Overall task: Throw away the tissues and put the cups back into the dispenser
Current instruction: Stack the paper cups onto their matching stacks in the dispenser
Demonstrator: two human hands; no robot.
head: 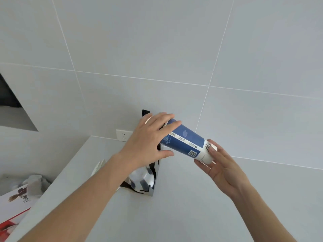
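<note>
A stack of blue and white paper cups (pixel 187 143) lies tilted, its far end pointing into the top of the black and chrome cup dispenser (pixel 146 182) on the pale counter. My left hand (pixel 148 142) wraps around the stack's upper end, right at the dispenser's mouth. My right hand (pixel 220 165) presses against the stack's white base end with thumb and fingers. The dispenser's upper part is largely hidden behind my left hand. Crumpled white tissues (pixel 35 180) lie low at the left, beyond the counter's edge.
A white wall socket (pixel 123 135) sits on the tiled wall behind the dispenser. A red and white box (pixel 15 205) lies at the lower left beside the tissues. The counter edge (pixel 57 179) runs diagonally on the left.
</note>
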